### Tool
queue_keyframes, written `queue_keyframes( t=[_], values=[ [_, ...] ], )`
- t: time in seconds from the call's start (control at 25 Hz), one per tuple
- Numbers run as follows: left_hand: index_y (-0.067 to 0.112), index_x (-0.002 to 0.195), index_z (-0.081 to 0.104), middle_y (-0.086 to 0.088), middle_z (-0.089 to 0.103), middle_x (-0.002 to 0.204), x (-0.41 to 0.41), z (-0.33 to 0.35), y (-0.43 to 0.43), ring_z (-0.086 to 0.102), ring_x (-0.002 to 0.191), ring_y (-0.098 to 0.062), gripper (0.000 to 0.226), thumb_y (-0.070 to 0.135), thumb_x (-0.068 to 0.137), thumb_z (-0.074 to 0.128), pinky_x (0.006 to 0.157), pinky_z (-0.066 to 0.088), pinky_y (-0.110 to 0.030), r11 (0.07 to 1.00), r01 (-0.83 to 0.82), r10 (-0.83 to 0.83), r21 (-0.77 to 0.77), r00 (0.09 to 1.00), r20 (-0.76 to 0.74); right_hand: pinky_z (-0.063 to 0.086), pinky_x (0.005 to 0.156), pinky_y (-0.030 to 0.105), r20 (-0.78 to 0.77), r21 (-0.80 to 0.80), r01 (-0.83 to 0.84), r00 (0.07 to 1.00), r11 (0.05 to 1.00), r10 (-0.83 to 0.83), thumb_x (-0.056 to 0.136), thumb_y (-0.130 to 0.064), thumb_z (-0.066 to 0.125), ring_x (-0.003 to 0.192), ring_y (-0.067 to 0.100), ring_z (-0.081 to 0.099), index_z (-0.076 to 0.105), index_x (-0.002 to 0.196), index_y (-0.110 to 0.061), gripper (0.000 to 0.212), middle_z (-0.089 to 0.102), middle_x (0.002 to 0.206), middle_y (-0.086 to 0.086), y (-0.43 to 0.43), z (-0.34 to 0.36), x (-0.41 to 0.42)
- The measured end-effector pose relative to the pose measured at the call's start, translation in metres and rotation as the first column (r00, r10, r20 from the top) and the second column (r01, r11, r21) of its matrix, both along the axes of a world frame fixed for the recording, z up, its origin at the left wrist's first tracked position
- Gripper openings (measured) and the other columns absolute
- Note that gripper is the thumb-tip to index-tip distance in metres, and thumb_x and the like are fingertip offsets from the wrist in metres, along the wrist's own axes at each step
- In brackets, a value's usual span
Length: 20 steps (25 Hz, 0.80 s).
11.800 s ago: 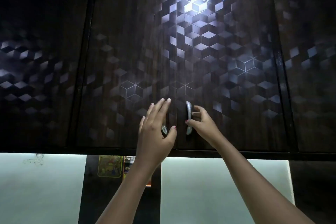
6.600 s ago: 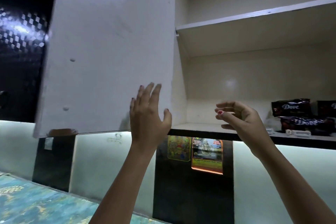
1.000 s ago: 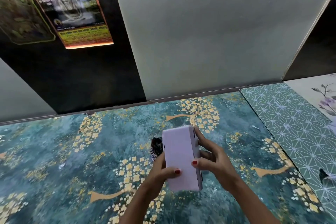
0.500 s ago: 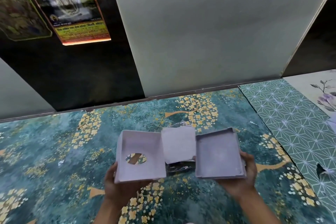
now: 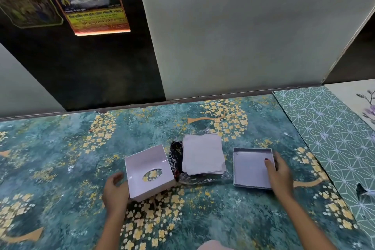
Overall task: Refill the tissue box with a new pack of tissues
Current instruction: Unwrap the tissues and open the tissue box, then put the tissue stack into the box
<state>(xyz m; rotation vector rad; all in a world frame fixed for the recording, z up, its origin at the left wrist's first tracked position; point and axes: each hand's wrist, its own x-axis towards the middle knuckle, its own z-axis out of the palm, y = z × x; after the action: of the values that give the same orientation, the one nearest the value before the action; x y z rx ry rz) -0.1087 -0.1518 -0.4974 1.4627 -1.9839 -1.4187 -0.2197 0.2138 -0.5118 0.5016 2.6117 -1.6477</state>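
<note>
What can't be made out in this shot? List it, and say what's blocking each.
Head view, left hand: fingers lie behind the lid, so its grip is unclear.
Head view, wrapper: print blurred, partly under the tissue stack.
Head view, tray: near right corner covered by the right hand.
Head view, poster: cut by the top edge, text too small.

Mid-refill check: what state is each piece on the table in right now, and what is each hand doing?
Box cover: off the base, inside up, empty, oval slot against the table.
Box base: open, empty, flat on the table.
Tissue pack: lying between the two halves, not in the box; unclear whether its wrapper is opened.
Left hand: holds the cover's left side.
Right hand: grips the base's right rim, thumb inside.
</note>
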Motion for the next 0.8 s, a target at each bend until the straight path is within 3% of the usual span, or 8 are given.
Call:
queue_keyframes(
  t=[0.08, 0.16, 0.24, 0.32, 0.44, 0.52, 0.6, 0.8],
  values=[
    [0.000, 0.109, 0.059, -0.022, 0.062, 0.114, -0.002, 0.012, 0.004, 0.059, 0.103, -0.037, 0.033, -0.010, 0.078, 0.052, 0.085, 0.049, -0.049, 0.979, 0.040, -0.046, -0.201, 0.999, -0.025, 0.032, 0.107, 0.047, -0.064, 0.237, -0.106, 0.990, 0.966, 0.124, 0.090, -0.015, 0.050, 0.136, 0.032, 0.030, 0.032, 0.139, -0.007, 0.053, 0.026, 0.151, 0.017, -0.007, 0.000, 0.003],
    [-0.001, 0.104, 0.060, -0.021, 0.062, 0.105, -0.010, 0.024, 0.014, 0.059, 0.095, -0.032, 0.035, -0.017, 0.076, 0.049, 0.082, 0.051, -0.046, 0.888, 0.142, -0.202, -0.437, 0.975, -0.094, 0.040, 0.100, 0.046, -0.140, 0.381, -0.153, 0.965, 0.912, 0.220, 0.086, -0.010, 0.055, 0.137, 0.033, 0.028, 0.038, 0.135, -0.005, 0.052, 0.019, 0.152, 0.019, -0.014, 0.000, 0.005],
    [0.001, 0.102, 0.061, -0.011, 0.060, 0.098, -0.023, 0.036, 0.038, 0.058, 0.088, -0.024, 0.031, -0.016, 0.078, 0.050, 0.079, 0.053, -0.025, 0.801, 0.333, -0.447, -0.498, 0.886, -0.126, 0.046, 0.090, 0.040, -0.182, 0.423, -0.205, 0.935, 0.883, 0.304, 0.084, -0.006, 0.056, 0.133, 0.032, 0.034, 0.044, 0.130, -0.005, 0.047, 0.024, 0.150, 0.018, -0.026, 0.004, 0.008],
    [0.007, 0.107, 0.059, -0.006, 0.058, 0.102, -0.041, 0.039, 0.067, 0.059, 0.087, -0.020, 0.029, -0.006, 0.082, 0.053, 0.071, 0.049, -0.012, 0.718, 0.582, -0.656, -0.382, 0.749, -0.092, 0.038, 0.098, 0.034, -0.176, 0.345, -0.318, 0.902, 0.883, 0.394, 0.085, -0.008, 0.055, 0.132, 0.026, 0.035, 0.045, 0.130, -0.009, 0.045, 0.031, 0.148, 0.013, -0.044, 0.010, 0.013],
    [0.008, 0.120, 0.048, -0.009, 0.055, 0.115, -0.080, 0.021, 0.099, 0.054, 0.105, -0.028, 0.038, 0.018, 0.084, 0.053, 0.081, 0.047, -0.032, 0.581, 0.790, -0.777, -0.198, 0.610, 0.156, 0.025, 0.112, 0.033, -0.090, 0.229, -0.506, 0.840, 0.831, 0.536, 0.088, -0.017, 0.053, 0.134, 0.015, 0.029, 0.034, 0.136, -0.015, 0.052, 0.033, 0.147, 0.005, -0.071, 0.013, 0.013],
    [0.001, 0.132, 0.032, -0.020, 0.048, 0.128, -0.101, 0.016, 0.111, 0.050, 0.115, -0.035, 0.057, 0.030, 0.086, 0.049, 0.088, 0.047, -0.040, 0.626, 0.775, -0.714, -0.083, 0.613, 0.340, 0.024, 0.112, 0.035, 0.005, 0.190, -0.574, 0.812, 0.796, 0.584, 0.089, -0.023, 0.051, 0.138, 0.018, 0.025, 0.023, 0.141, -0.016, 0.060, 0.027, 0.151, 0.004, -0.081, 0.014, 0.009],
    [-0.005, 0.136, 0.021, -0.026, 0.037, 0.138, -0.112, 0.015, 0.121, 0.045, 0.120, -0.037, 0.068, 0.036, 0.088, 0.046, 0.093, 0.044, -0.043, 0.680, 0.732, -0.636, -0.048, 0.620, 0.460, 0.030, 0.107, 0.034, 0.081, 0.141, -0.588, 0.809, 0.797, 0.582, 0.089, -0.025, 0.051, 0.134, 0.024, 0.033, 0.016, 0.143, -0.015, 0.066, 0.026, 0.152, 0.005, -0.086, 0.015, 0.005],
    [0.001, 0.139, 0.018, -0.021, 0.022, 0.147, -0.121, 0.010, 0.128, 0.026, 0.134, -0.038, 0.081, 0.045, 0.082, 0.054, 0.106, 0.035, -0.046, 0.826, 0.522, -0.562, 0.210, 0.738, 0.374, 0.040, 0.092, 0.031, 0.140, 0.122, -0.587, 0.809, 0.801, 0.571, 0.089, -0.023, 0.052, 0.120, 0.030, 0.047, 0.014, 0.144, -0.014, 0.067, 0.032, 0.148, 0.008, -0.090, 0.019, 0.008]
  ],
)
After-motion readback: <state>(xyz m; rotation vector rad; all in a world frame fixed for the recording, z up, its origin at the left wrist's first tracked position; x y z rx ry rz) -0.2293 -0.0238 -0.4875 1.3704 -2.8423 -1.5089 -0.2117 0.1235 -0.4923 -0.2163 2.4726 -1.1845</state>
